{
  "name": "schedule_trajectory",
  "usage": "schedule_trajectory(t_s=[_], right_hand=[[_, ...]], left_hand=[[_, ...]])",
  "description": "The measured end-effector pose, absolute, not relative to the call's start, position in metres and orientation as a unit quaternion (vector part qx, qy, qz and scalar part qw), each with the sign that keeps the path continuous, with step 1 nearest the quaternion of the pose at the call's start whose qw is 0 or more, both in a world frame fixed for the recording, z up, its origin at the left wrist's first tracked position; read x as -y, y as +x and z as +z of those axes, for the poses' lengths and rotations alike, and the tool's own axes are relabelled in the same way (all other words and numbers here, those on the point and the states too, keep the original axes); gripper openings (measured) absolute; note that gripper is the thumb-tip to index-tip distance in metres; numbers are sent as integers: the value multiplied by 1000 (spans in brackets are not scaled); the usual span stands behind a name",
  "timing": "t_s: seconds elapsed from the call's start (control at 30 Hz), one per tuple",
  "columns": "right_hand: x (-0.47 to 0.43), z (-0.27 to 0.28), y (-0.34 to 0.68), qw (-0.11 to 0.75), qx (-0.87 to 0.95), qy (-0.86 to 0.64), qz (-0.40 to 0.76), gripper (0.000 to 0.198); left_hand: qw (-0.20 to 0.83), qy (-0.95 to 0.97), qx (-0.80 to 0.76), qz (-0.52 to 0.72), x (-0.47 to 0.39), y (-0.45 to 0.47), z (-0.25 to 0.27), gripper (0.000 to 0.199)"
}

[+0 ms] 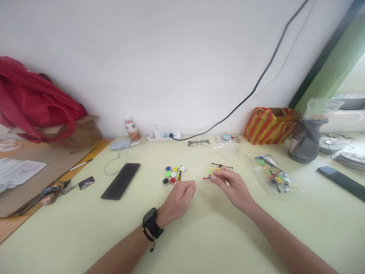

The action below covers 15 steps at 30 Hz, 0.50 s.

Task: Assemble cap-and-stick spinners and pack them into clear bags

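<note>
Plastic bag [261,170] holds multicoloured pieces [276,177] near the right grip [232,185].

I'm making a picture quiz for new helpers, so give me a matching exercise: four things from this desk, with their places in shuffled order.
Things
1. Eyeglasses
2. Smartwatch
3. Small round pieces
4. Red-and-yellow striped bag

Places
A. Strapped on at the left wrist
B. Beside the dark grey bag
C. Grouped on the table, just beyond the left hand
D. Near the white power strip, close to the wall

Pairs: 1-D, 2-A, 3-C, 4-B
</note>
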State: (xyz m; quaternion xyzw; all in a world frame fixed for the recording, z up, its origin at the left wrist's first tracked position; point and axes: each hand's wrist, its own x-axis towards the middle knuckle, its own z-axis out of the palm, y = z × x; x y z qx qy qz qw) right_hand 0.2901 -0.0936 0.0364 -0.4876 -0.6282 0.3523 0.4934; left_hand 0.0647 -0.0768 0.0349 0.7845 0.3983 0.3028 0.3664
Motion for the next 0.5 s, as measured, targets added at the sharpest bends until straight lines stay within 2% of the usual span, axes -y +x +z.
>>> schedule_trajectory(t_s=[0.2, 0.5], right_hand=[[95, 43, 289, 455, 644, -495, 364, 32], [109, 40, 283, 411, 679, -425, 434, 22]], left_hand=[[526, 667, -396, 348, 75, 71, 31, 14], [598, 625, -322, 384, 75, 77, 29, 35]])
